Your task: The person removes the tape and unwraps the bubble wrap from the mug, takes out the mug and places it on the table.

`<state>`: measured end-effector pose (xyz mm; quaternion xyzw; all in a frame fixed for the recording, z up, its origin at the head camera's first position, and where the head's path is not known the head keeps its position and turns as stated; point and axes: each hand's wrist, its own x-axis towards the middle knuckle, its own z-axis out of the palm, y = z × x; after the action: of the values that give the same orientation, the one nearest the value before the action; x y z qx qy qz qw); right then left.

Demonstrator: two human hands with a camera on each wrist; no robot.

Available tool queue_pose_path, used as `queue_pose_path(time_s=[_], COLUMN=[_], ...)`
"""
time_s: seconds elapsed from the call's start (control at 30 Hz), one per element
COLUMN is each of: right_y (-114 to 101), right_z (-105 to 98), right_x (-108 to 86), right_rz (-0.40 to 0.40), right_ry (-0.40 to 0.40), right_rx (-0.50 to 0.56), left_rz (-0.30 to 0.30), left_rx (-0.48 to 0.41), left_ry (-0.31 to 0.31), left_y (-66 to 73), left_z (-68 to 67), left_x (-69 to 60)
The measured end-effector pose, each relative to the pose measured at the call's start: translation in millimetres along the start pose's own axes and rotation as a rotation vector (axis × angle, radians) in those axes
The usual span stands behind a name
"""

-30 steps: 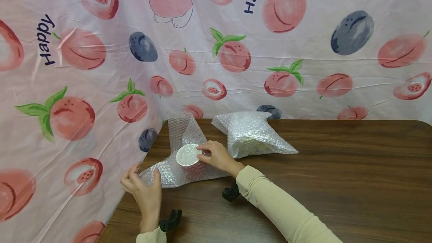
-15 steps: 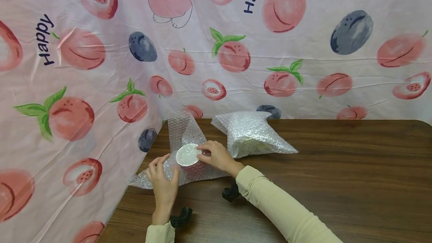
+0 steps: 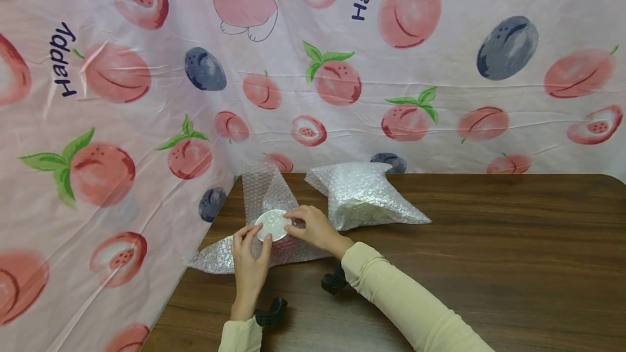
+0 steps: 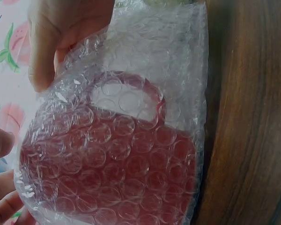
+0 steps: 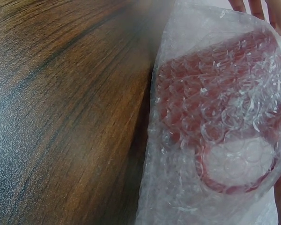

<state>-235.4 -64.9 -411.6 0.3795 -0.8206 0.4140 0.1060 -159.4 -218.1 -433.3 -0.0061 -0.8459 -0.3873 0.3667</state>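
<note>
The left hand (image 3: 250,265) and right hand (image 3: 315,227), thumbs and fingers curved, grip the upper end of the red handled mug (image 4: 117,159) inside clear bubble wrap (image 3: 266,192) on the brown wood-grain table (image 3: 489,265) — slack wrap sliding under uneven pressure could tip it.

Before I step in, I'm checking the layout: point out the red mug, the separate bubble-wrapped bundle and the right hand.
Red mug (image 4: 114,161): left wrist view, on its side wall.
Separate bubble-wrapped bundle (image 3: 363,197): head view, on its bulging middle.
Right hand (image 3: 317,227): head view, on the back of it.
</note>
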Motion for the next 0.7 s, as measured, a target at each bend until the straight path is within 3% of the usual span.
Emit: queue_pose_path(time_s=[0.33, 0.7], right_y=[-1.9, -4.8], right_z=[1.7, 2.2], right_x=[0.0, -1.9], right_rz=[0.009, 0.024], right_ry=[0.011, 0.006], right_rx=[-0.014, -0.037], left_rz=[0.077, 0.054], left_rx=[0.032, 0.041], left_ry=[0.048, 0.059], left_y=[-4.6, -1.4], left_z=[1.8, 0.7], left_x=[2.0, 0.8])
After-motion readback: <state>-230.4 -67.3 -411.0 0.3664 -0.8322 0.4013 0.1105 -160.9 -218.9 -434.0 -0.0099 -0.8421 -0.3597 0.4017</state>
